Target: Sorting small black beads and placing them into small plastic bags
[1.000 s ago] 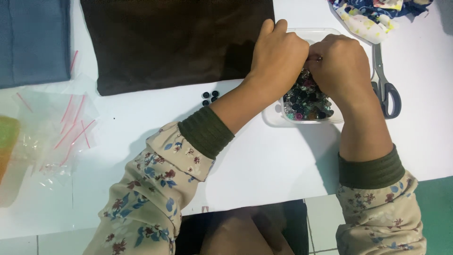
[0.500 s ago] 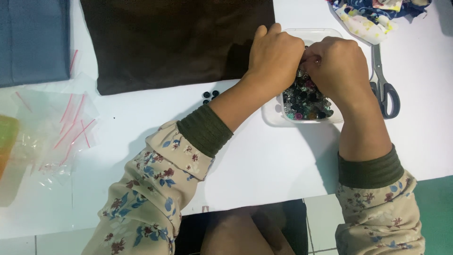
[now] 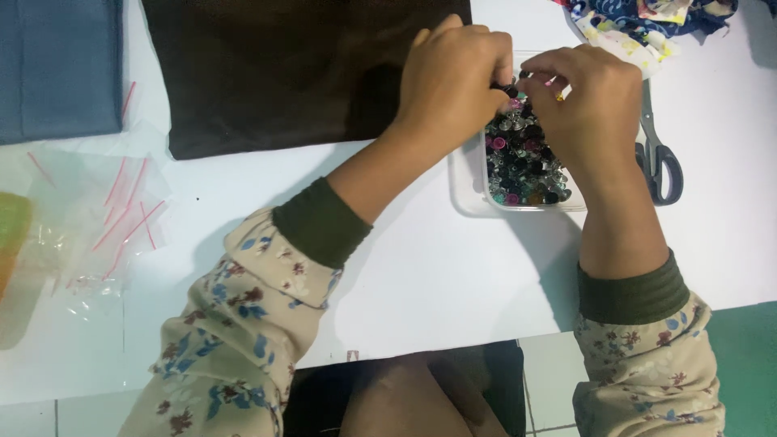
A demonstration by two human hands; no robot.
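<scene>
A person in floral sleeves with dark green cuffs works over a clear plastic tray (image 3: 468, 182) heaped with small buttons (image 3: 522, 162), mostly black with pink, teal and clear ones among them. The tray sits on the white table (image 3: 421, 275), just beside the lower right corner of a dark brown cloth (image 3: 283, 73), close enough that both hands reach it without stretching.

The left hand (image 3: 453, 81) curls over the tray's far left corner, its fingers drawn together and bent down onto the heap, apparently pinching a dark button at the fingertips; the grip itself is hidden beneath the knuckles. The right hand (image 3: 587, 101) hovers over the tray's right side with fingers bunched, thumb and forefinger meeting near the left hand's tips; whether it holds a button cannot be told.

Scissors (image 3: 660, 158) lie just right of the tray, handles toward the person, within easy reach. Patterned fabric scraps (image 3: 647, 20) are piled at the table's far right, a blue cloth (image 3: 57, 69) lies at far left, and clear zip bags with red strips (image 3: 105, 218) lie well apart on the left.
</scene>
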